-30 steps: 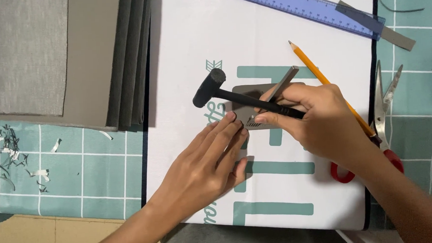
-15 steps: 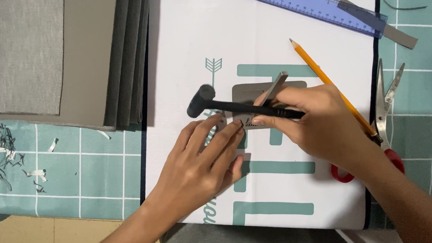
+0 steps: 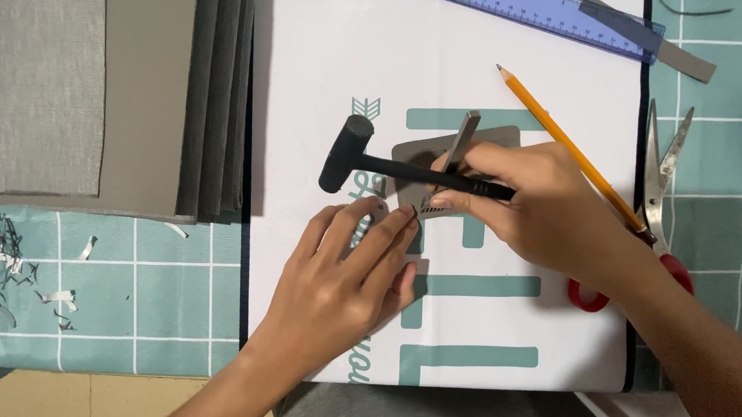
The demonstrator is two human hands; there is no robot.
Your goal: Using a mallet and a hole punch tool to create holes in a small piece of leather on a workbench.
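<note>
Mallet (image 3: 402, 167) handle crosswise, head up-left, in right hand (image 3: 546, 209).

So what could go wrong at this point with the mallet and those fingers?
The left hand has fingertips right beside the metal punch on the grey piece, so a strike from the black mallet held in the right hand might catch them. The punch leans, so it may skid.

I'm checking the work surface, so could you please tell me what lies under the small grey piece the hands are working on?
The grey piece lies on a white printed sheet. The right hand and black mallet cover its lower part, hiding what is there.
</note>
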